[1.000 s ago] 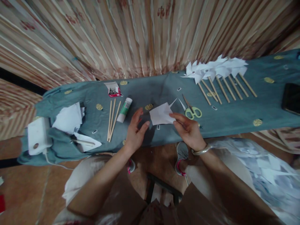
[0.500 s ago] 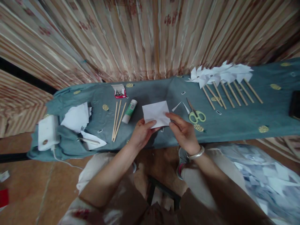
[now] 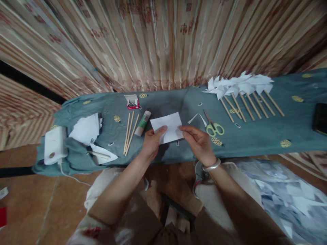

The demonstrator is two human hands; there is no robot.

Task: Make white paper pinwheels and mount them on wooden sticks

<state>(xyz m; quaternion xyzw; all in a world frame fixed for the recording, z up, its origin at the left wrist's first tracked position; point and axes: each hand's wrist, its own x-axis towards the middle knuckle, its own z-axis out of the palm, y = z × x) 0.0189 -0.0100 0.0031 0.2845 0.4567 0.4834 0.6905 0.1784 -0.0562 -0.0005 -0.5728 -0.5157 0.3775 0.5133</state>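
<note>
A white sheet of paper [image 3: 170,123] is held between both hands over the cloth-covered table [image 3: 163,102]. My left hand [image 3: 152,141] grips its left side, thumb on top. My right hand [image 3: 198,141], with a silver bangle at the wrist, pinches its right edge. Beside the right hand lie green-handled scissors [image 3: 214,128] and thin paper slivers [image 3: 193,118]. To the left of the paper are a glue stick [image 3: 142,123], several wooden sticks [image 3: 130,132] and a small red box [image 3: 132,102] of metal pieces.
Several paper pinwheels [image 3: 241,87] on sticks lie in a row at the back right. A paper stack [image 3: 85,129] and a white device [image 3: 55,145] with a cable sit at the left. A dark phone-like object [image 3: 321,118] lies far right. Curtains hang behind.
The paper has shifted slightly left and lies at a different tilt. My left thumb now reaches higher on it, and my right fingers have closed at its right edge.
</note>
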